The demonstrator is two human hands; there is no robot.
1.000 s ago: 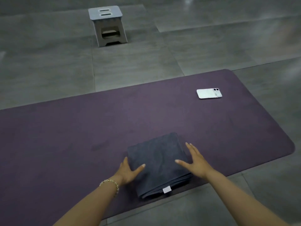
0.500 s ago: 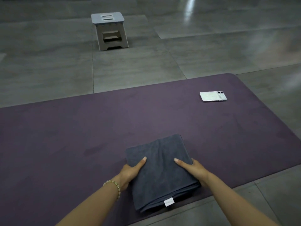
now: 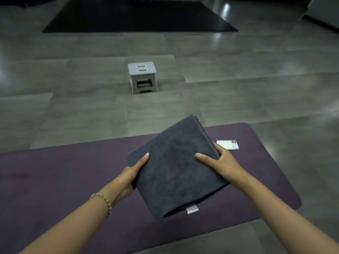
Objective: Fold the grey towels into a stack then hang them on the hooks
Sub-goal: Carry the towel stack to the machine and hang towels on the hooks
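A folded stack of dark grey towels (image 3: 177, 167) is lifted off the purple mat (image 3: 55, 173) and tilted, its far corner raised. A small white label hangs from its near edge. My left hand (image 3: 128, 177) grips the stack's left side, thumb on top and fingers underneath. My right hand (image 3: 220, 162) grips the right side in the same way. No hooks are in view.
A white phone (image 3: 228, 144) lies on the mat just beyond my right hand. A small grey step stool (image 3: 142, 77) stands on the tiled floor ahead. A black mat (image 3: 139, 15) lies further back.
Both hands closed on the sides of the towel stack and lifted it off the mat. The view has tipped upward, showing more of the floor ahead.
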